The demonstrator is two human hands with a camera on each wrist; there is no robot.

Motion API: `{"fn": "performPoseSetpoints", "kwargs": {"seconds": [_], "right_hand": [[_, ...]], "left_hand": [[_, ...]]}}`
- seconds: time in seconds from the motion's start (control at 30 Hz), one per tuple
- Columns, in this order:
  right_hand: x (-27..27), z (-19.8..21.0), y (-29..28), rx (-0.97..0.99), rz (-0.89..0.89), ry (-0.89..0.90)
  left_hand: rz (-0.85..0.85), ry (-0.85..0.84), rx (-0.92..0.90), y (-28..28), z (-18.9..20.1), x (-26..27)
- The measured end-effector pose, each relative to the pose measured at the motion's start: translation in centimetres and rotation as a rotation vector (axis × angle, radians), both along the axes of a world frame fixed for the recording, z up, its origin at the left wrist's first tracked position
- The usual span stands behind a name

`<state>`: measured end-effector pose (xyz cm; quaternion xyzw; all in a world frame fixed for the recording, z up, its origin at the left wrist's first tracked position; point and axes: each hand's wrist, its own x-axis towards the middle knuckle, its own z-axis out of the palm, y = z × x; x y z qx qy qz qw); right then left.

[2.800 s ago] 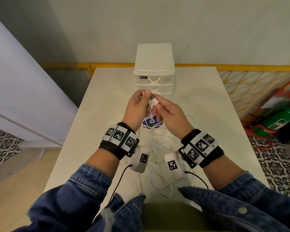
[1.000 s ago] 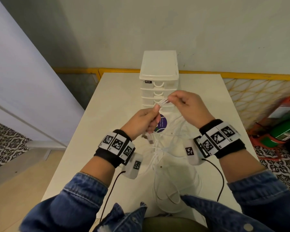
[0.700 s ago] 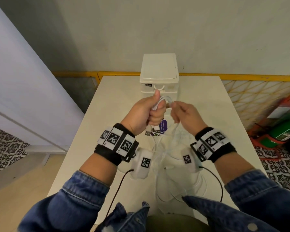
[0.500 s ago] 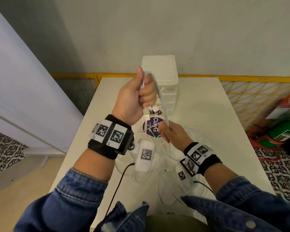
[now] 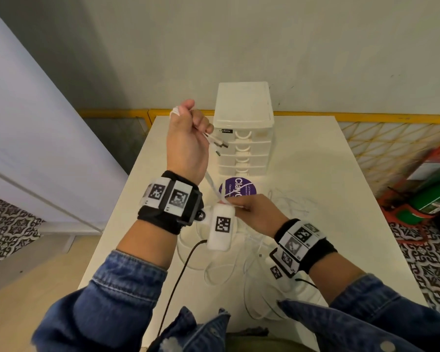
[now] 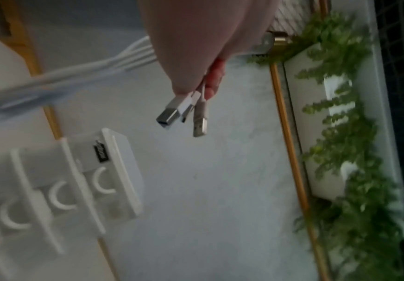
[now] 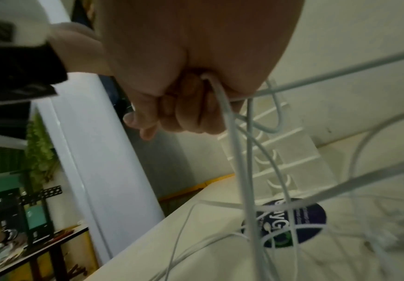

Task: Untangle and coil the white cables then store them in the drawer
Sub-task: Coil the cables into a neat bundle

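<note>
My left hand is raised above the table in a fist, gripping the white cables near their ends; several USB plugs stick out below the fist. The cable strands run down from it to my right hand, which holds them low over the table, fingers curled round them. Loose white cable loops lie tangled on the table under both wrists. The white drawer unit stands at the far middle of the table, all drawers closed.
A round purple sticker lies on the white table in front of the drawer unit. A wall and yellow rail run behind; the table's left edge drops to the floor. A red and green object sits right.
My left hand rose higher and leftward with the cable ends. My right hand slid down along the strands toward the table, pulling them taut between the hands.
</note>
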<state>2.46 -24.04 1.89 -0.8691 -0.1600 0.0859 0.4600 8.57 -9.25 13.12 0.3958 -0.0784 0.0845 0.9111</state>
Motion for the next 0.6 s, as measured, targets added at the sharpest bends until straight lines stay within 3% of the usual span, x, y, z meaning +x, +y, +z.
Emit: {"fn": "performPoseSetpoints", "kwargs": {"seconds": [0.13,0.23,0.3,0.43,0.5,0.6], "right_hand": [[-0.4,1.5,-0.4,0.029,0.045,-0.120],[0.1,2.8,-1.3,0.135,-0.023,-0.240],[0.7,3.9,-2.0,0.208,-0.092,-0.319],[2.3,4.9,-3.7,0.145,-0.168,-0.360],[2.8,4.2,-4.4,0.052,-0.158,-0.354],[3.2,2.6,-4.6,-0.045,-0.162,-0.299]], "left_hand": [[0.032,-0.095,0.848,0.8,-2.8,0.0],[-0.254,0.009,1.242,1.0,-4.3,-0.8],[-0.457,0.046,1.250,0.8,-4.7,-1.7],[-0.809,0.194,0.897,-0.4,-4.2,-3.2],[-0.852,0.193,0.802,-0.7,-3.9,-3.5],[-0.769,0.135,0.707,-0.9,-2.8,-3.4]]}}
